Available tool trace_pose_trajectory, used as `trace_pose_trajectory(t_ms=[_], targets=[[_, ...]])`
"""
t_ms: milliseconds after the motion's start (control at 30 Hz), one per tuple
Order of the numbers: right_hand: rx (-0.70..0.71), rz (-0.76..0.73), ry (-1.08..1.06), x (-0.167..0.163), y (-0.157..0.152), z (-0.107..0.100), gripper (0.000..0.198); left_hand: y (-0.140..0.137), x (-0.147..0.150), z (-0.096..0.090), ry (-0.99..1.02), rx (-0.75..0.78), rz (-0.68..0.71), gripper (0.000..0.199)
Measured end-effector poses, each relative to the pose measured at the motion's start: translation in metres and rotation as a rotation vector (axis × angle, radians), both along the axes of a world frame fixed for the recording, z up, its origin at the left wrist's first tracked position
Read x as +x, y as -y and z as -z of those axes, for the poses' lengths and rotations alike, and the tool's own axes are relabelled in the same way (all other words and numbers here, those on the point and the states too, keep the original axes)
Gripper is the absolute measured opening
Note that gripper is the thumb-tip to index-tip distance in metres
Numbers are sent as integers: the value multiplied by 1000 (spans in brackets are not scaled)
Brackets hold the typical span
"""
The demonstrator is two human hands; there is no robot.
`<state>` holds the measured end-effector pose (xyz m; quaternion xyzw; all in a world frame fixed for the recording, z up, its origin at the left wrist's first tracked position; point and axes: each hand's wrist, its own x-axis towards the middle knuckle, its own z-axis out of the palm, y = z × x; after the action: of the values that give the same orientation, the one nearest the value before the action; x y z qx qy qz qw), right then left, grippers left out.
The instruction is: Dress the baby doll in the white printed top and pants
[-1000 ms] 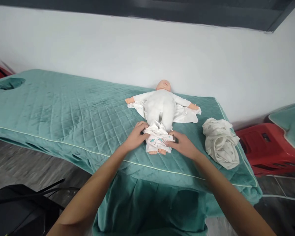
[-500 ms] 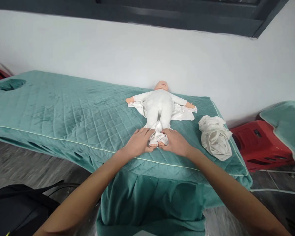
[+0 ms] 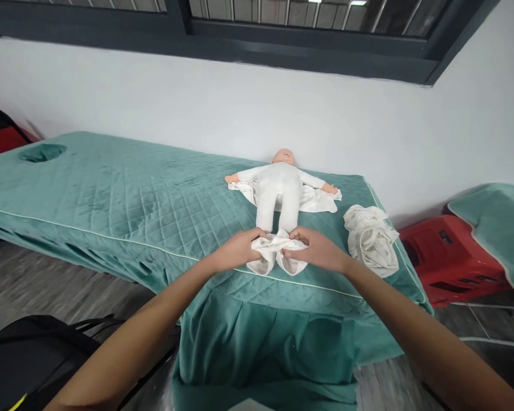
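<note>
Green bed [image 3: 171,200], bunched white pants [image 3: 276,245]

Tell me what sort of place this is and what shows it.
Probably a massage or infant-care training room, though nothing here confirms it: a green quilted bed with a rounded hole near one end, and a baby doll lying on it.

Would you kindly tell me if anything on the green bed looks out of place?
Nothing looks spilled or damaged, but the white cloth bundle looks untidy: it lies crumpled rather than folded, near the right end of the massage bed.
</note>
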<state>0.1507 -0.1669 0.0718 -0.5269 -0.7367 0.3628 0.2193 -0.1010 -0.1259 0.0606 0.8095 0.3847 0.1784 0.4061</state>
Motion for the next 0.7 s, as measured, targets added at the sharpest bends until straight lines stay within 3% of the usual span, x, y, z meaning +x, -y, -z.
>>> trace_pose_trajectory(t_ms=[167,400,567,700], targets=[[-222,-56,-348,2,-4,-10,37,0,-8,-20,153,-353,34,50],[-402,-35,-560,2,-10,-35,40,-6,-13,-41,237,-508,3,26],[-303,-55,-557,5,-25,-48,38,-15,-7,-51,348,-513,30,19],[-164,-176,-344,8,-36,-82,48,-22,2,-73,521,-577,-14,27]])
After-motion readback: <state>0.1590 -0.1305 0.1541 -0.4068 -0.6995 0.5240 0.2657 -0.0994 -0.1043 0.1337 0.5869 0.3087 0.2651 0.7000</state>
